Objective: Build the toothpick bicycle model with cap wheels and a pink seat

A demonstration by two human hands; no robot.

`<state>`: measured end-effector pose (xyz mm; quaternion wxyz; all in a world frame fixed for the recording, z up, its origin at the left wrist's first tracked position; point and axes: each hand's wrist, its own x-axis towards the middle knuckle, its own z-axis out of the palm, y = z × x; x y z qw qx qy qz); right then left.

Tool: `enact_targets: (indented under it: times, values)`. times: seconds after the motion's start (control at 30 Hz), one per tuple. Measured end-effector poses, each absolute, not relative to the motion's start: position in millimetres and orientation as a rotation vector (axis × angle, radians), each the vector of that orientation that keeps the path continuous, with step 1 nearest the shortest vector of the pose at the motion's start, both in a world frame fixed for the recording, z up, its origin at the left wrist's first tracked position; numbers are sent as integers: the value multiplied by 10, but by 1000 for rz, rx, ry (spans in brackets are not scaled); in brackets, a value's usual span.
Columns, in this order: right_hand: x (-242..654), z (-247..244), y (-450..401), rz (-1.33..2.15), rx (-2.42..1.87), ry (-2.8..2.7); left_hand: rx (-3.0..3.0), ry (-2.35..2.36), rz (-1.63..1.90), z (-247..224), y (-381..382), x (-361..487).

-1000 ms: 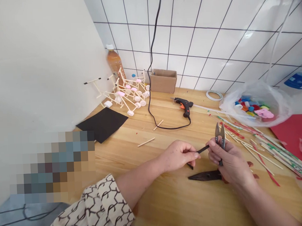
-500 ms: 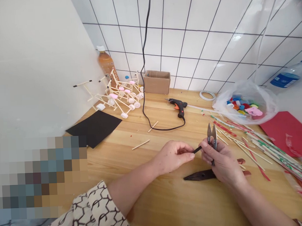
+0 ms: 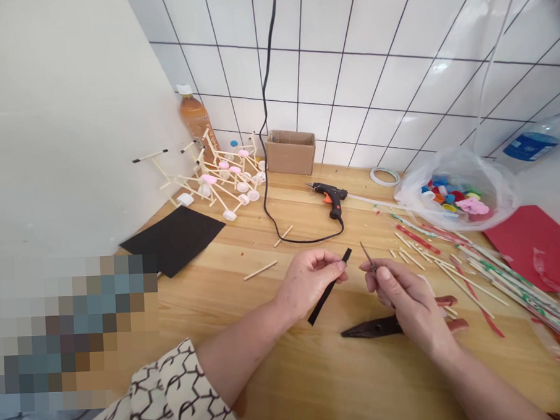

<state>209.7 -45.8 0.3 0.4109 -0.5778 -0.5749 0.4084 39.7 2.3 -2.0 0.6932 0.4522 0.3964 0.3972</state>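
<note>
Between the thumb and fingers of my left hand is a narrow black strip, its upper end sticking out past the thumb and its longer part hanging down to the table. My right hand grips a pair of thread snips, seen edge-on with the blades pointing up and left; most of the tool is hidden by the fingers. A small gap separates the blades from the strip. Under my right hand lie pliers with reddish handles, partly covered by the hand.
A hot glue gun lies mid-table, its cord running up the wall. Stick models with wheels, a black sheet and a cardboard box stand left and behind. Right are wooden sticks, a bag of caps and red sheets.
The black strip has turned and now slants lengthwise in my left hand, free of my right fingers. My right hand has rotated the snips from upright to tilted left, edge-on.
</note>
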Motion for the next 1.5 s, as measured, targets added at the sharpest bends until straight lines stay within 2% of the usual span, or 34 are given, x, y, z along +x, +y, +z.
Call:
enact_targets:
  times: [0.1,0.27,1.5]
  values:
    - [2079,37,-466,856,-1558,-1680,987,869,931,-36,37,393]
    - [2064,44,-459,773,-1635,-1793,1045,868,927,-70,46,382]
    - [2025,81,-471,728,-1583,-1952,1030,906,784,-66,45,386]
